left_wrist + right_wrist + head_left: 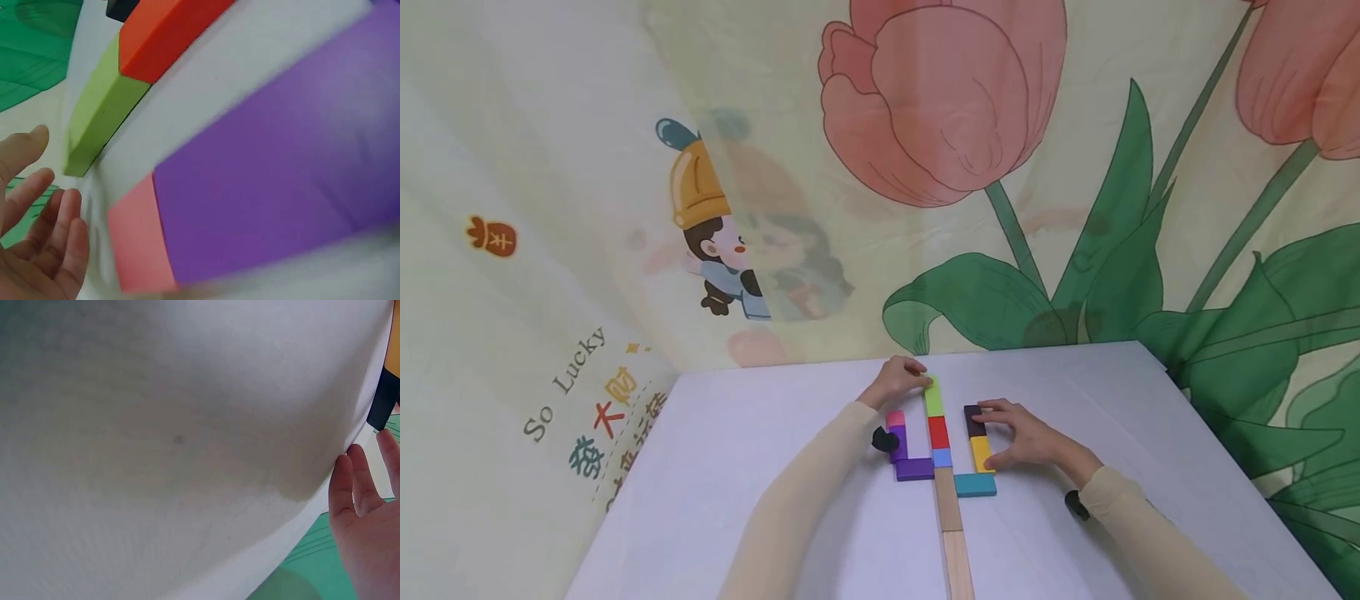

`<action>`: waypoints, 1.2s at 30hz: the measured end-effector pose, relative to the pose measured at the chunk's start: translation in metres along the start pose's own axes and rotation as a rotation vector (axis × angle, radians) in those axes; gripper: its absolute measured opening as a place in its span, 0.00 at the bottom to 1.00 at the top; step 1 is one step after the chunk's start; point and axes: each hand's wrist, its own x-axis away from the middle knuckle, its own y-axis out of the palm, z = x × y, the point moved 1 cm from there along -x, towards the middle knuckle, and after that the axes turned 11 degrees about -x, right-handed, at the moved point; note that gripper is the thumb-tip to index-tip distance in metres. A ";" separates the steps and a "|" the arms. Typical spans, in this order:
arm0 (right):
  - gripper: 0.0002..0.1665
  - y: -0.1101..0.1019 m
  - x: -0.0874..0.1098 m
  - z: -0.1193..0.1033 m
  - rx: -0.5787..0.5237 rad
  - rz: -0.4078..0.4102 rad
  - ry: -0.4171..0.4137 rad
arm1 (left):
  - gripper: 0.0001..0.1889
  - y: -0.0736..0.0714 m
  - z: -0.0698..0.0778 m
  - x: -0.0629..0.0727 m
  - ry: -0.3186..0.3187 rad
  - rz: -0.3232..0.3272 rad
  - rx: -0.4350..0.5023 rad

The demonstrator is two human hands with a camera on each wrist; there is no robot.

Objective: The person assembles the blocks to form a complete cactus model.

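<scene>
My left hand (897,380) is at the far end of the light green block (933,398), its fingers loosely bent. In the left wrist view the thumb and fingers stand apart from that block, with nothing between them. My right hand (1026,435) spreads beside a black block (972,412) and a yellow block (981,452) laid end to end. One fingertip is at the black block and the thumb is at the yellow block's near end. Below the green block, a red block (938,432), a small blue block (942,457) and two wooden blocks (948,500) continue the line.
Left of the line, a pink block (896,418) meets an upright-running purple block (269,169), and another purple block (915,470) joins the line crosswise. A teal block (976,485) juts right from it. The white table (737,467) ends at a printed curtain (790,167).
</scene>
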 end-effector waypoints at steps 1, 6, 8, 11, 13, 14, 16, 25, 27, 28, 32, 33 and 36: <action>0.46 0.000 0.000 -0.001 -0.001 0.004 -0.004 | 0.15 -0.003 -0.001 0.003 0.015 0.012 -0.019; 0.45 0.001 0.002 -0.002 -0.010 0.000 -0.011 | 0.13 -0.016 -0.012 0.029 0.083 0.024 -0.105; 0.45 0.002 0.004 -0.002 -0.009 -0.010 -0.009 | 0.14 -0.020 -0.019 0.044 0.096 -0.001 -0.136; 0.45 0.002 0.006 -0.001 -0.008 -0.014 -0.005 | 0.16 -0.023 -0.030 0.063 0.102 -0.054 -0.184; 0.45 0.002 0.006 -0.001 -0.005 -0.005 -0.017 | 0.19 -0.024 -0.035 0.073 0.122 -0.066 -0.207; 0.45 0.001 0.006 0.000 -0.001 -0.001 -0.023 | 0.20 -0.025 -0.036 0.076 0.130 -0.072 -0.219; 0.45 0.000 0.005 0.000 0.005 0.004 -0.031 | 0.23 -0.025 -0.037 0.081 0.147 -0.083 -0.237; 0.45 0.001 -0.001 0.002 0.008 -0.007 -0.056 | 0.31 -0.022 -0.034 0.093 0.188 -0.099 -0.312; 0.45 0.001 -0.001 0.002 0.005 -0.005 -0.057 | 0.31 -0.022 -0.034 0.093 0.200 -0.090 -0.321; 0.45 0.001 -0.001 0.002 0.003 -0.003 -0.056 | 0.31 -0.022 -0.034 0.093 0.206 -0.085 -0.325; 0.45 0.000 -0.001 0.001 -0.005 -0.001 -0.054 | 0.31 -0.021 -0.035 0.093 0.206 -0.078 -0.317; 0.45 0.000 -0.001 0.001 -0.006 -0.001 -0.052 | 0.31 -0.021 -0.035 0.093 0.204 -0.078 -0.312; 0.45 0.000 0.000 0.001 -0.003 -0.002 -0.054 | 0.32 -0.020 -0.036 0.093 0.202 -0.073 -0.302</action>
